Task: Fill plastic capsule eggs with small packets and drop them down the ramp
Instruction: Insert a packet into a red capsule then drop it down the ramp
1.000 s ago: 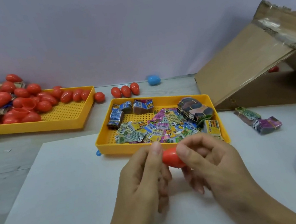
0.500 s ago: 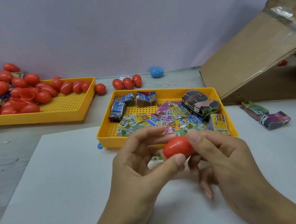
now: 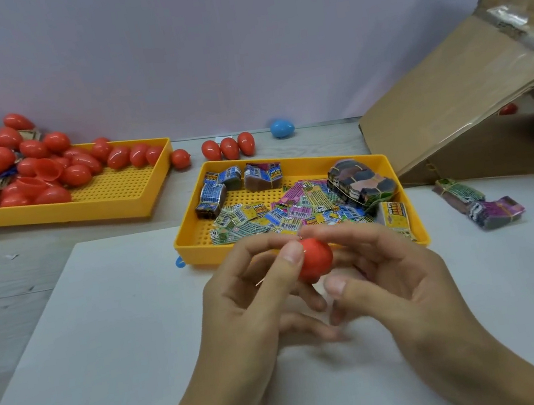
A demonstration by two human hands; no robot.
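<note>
A red capsule egg (image 3: 314, 261) is held above the white desk (image 3: 111, 329), just in front of the near rim of the packet tray (image 3: 195, 244). It is pinched by the left hand (image 3: 257, 308), whose thumb lies on its left side, and the fingers of the right hand (image 3: 391, 280) are curled round its right side and top. Both hands are therefore closed on the same egg.

The egg is judged to be light, hollow and stiff, made of thin smooth plastic, so it is probably slippery and can spring apart if it is squeezed at the seam. It is best taken at both ends, one half in each hand, so that the halves can be pressed together or pulled apart. Whether a packet is already inside cannot be told, since the shell is not transparent and the picture is blurred here.

The small packets (image 3: 261, 218) inside the packet tray are thin, soft and light; they are best picked by an edge. Barcodes and coloured print are seen on them, but no brand or word can be read surely. The cardboard ramp (image 3: 451, 98) stands to the right of the packet tray, well apart from the egg.
</note>
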